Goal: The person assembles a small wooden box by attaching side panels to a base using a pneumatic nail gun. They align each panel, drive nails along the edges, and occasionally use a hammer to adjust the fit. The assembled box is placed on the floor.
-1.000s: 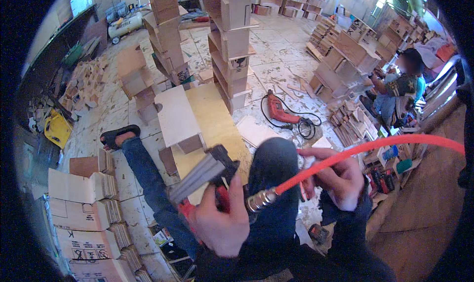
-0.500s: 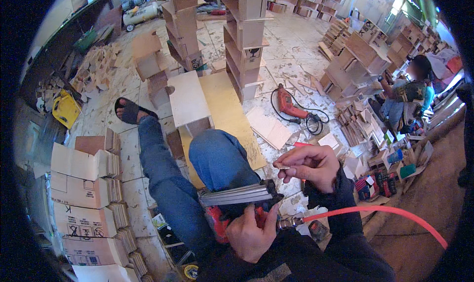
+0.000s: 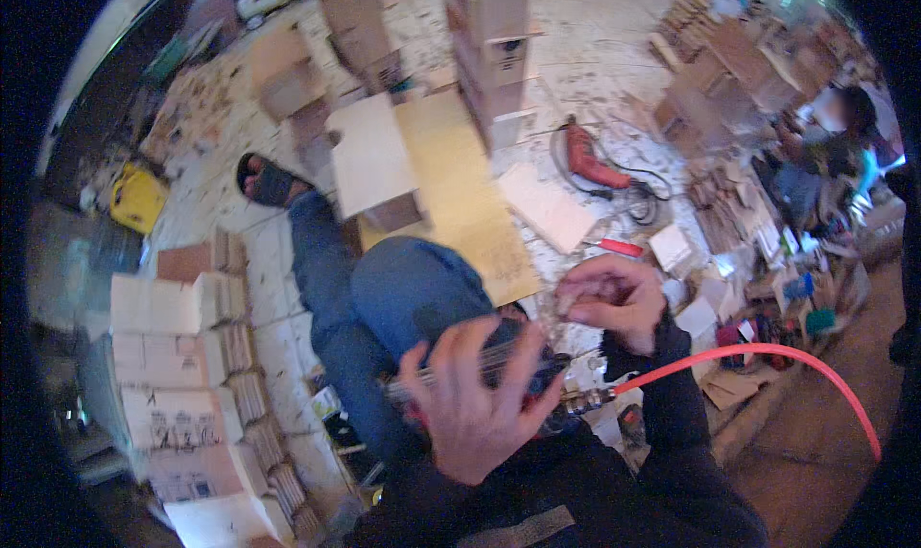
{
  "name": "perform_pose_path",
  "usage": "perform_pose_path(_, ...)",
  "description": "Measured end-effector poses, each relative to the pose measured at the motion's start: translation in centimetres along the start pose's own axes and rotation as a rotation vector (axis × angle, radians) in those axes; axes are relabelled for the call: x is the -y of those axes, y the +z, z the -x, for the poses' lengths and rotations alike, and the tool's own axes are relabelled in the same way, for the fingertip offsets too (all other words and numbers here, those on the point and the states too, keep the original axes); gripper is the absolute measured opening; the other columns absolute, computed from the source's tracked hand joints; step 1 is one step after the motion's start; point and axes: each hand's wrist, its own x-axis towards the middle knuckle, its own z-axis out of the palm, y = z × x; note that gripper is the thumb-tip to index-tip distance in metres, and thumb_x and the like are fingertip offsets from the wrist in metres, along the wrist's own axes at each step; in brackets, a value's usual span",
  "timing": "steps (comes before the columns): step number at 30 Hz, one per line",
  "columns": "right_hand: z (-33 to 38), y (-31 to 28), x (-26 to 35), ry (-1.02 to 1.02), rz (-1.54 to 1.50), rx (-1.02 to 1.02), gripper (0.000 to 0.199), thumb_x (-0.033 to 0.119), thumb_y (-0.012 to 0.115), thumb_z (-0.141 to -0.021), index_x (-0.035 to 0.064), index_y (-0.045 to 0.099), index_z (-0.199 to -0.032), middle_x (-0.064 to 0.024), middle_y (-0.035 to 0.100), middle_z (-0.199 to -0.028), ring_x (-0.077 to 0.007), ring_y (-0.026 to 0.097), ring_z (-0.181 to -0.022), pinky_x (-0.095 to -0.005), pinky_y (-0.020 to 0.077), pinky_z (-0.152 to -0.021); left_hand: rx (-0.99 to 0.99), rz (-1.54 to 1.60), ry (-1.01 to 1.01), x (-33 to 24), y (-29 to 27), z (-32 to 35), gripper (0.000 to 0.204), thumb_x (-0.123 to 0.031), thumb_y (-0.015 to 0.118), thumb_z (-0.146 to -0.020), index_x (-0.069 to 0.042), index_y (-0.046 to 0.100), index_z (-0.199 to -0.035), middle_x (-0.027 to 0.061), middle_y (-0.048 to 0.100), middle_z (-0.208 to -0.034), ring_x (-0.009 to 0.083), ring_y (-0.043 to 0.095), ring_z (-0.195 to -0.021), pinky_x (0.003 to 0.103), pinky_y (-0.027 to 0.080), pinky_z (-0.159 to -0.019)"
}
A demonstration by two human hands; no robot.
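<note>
A pneumatic nail gun (image 3: 550, 368) lies across my lap, its silver magazine partly hidden behind my left hand (image 3: 478, 399). That hand is lifted over the tool with its fingers spread, gripping nothing. To the right, my right hand (image 3: 622, 303) is raised with thumb and fingertips pinched together. Whatever is between them is too small and blurred to name. A red air hose (image 3: 758, 349) joins the tool through a metal coupling (image 3: 587, 400) and curves off to the right beneath my right hand.
Ahead, a pale wooden box (image 3: 374, 159) stands beside a yellowish board (image 3: 446, 174). A red corded drill (image 3: 590, 159) lies on the floor. Stacked panels (image 3: 177, 356) line the left; tall box stacks (image 3: 489, 54) rise ahead. Another person (image 3: 815, 164) sits among wood pieces at right.
My left hand has come off the nail gun's body and risen, fingers spreading in front of the magazine. The right hand stays pinched; the small pale piece seen there before is now blurred. The view has shifted.
</note>
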Motion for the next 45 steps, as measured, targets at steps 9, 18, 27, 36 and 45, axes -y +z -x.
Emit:
perform_pose_path(9, -6.5, -10.5, -14.4, 0.17, 0.34, -0.134, 0.031, 0.012, 0.063, -0.089, 0.0022, 0.058, -0.119, -0.0092, 0.066, -0.099, -0.0173, 0.063, -0.082, -0.0313, 0.0551, -0.071, -0.486, 0.163, -0.434, 7.6, -2.9, 9.5, 0.028, -0.021, 0.07, -0.083, -0.005, 0.064, -0.106, 0.0136, 0.066, -0.099, 0.0284, 0.065, -0.087, 0.037, 0.052, -0.079)
perform_pose_path(18, -8.1, -14.9, -24.2, 0.357, 0.772, -0.223, 0.022, 0.019, 0.063, -0.087, 0.0042, 0.066, -0.104, -0.0091, 0.067, -0.087, -0.0194, 0.064, -0.076, -0.0341, 0.0524, -0.062, 0.062, -0.226, -1.291, 22.2, 2.4, 33.3, 0.023, -0.024, 0.064, -0.084, -0.005, 0.068, -0.097, 0.0175, 0.066, -0.088, 0.0345, 0.064, -0.079, 0.042, 0.051, -0.071)
perform_pose_path(27, -4.4, -13.3, -17.1, 0.285, 1.292, -0.305, 0.039, 0.033, 0.066, -0.086, 0.0003, 0.066, -0.108, -0.0171, 0.069, -0.099, -0.0268, 0.066, -0.09, -0.0375, 0.0506, -0.082, -0.094, -0.506, -1.234, 24.1, 10.5, 36.7, 0.015, -0.024, 0.069, -0.079, -0.015, 0.069, -0.091, 0.0078, 0.054, -0.089, 0.0288, 0.054, -0.083, 0.043, 0.048, -0.07)
perform_pose_path(36, -3.5, -7.7, -13.0, 0.048, 0.713, -0.381, 0.031, 0.025, 0.063, -0.09, -0.0004, 0.065, -0.107, -0.0108, 0.067, -0.094, -0.0179, 0.065, -0.081, -0.0301, 0.057, -0.062, 0.27, -0.403, -1.307, 27.0, 8.3, 36.9, 0.017, -0.007, 0.049, -0.086, -0.001, 0.062, -0.096, 0.0239, 0.061, -0.094, 0.0419, 0.058, -0.09, 0.048, 0.047, -0.079)
perform_pose_path(45, -2.1, 0.3, 0.4, -0.015, 0.039, 0.062, 0.027, 0.018, 0.059, -0.093, -0.0017, 0.061, -0.11, -0.0084, 0.064, -0.082, -0.0133, 0.06, -0.066, -0.0257, 0.0456, -0.053, -0.769, 0.365, -0.813, 10.8, -6.7, 13.3, 0.018, -0.003, 0.061, -0.089, 0.0, 0.064, -0.106, 0.0112, 0.065, -0.093, 0.0158, 0.061, -0.077, 0.027, 0.05, -0.066)
